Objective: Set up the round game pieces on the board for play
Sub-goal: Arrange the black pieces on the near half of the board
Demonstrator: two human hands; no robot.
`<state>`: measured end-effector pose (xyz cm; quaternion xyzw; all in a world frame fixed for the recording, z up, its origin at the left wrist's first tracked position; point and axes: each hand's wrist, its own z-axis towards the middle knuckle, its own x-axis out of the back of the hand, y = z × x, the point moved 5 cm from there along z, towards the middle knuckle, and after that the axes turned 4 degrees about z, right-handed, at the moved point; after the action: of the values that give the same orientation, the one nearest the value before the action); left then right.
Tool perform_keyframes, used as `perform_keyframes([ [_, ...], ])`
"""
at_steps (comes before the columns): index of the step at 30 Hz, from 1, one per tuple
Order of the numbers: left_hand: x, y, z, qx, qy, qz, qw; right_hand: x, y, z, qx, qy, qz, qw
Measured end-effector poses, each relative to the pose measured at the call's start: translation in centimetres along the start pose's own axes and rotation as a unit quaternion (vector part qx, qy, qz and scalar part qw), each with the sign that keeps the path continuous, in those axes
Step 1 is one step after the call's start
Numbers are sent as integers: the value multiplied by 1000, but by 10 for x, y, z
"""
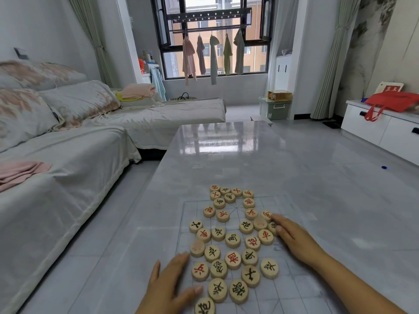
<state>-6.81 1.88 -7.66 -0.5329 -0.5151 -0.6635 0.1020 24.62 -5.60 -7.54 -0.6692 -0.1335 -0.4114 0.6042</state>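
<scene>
Palm down, left hand wide open, fingertips touching pieces just to its right. Pieces jumbled on board between both hands. Right hand flat, straight fingers against rightmost pieces.

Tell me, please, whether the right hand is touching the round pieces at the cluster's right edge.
Touching. The head view shows fingertips of the right hand lying against and partly covering the rightmost round pieces, with no gap visible.
</scene>
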Motion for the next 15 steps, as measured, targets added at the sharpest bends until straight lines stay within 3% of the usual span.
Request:
perform_keyframes([
  [3, -6, 8, -16, -7, -23, 3, 1000, 0, -7, -36, -30, 37, 69, 996],
  [6, -19, 15, -29, -32, -24, 49, 998, 0, -13, -70, -44, 68, 13, 997],
  [12, -31, 25, -38, -20, 54, 156, 986, -34, -49, -111, 30, -26, -102, 994],
  [15, -40, 49, -42, -100, 94, 225, 965, -53, -63, -114, 44, -41, -151, 987],
])
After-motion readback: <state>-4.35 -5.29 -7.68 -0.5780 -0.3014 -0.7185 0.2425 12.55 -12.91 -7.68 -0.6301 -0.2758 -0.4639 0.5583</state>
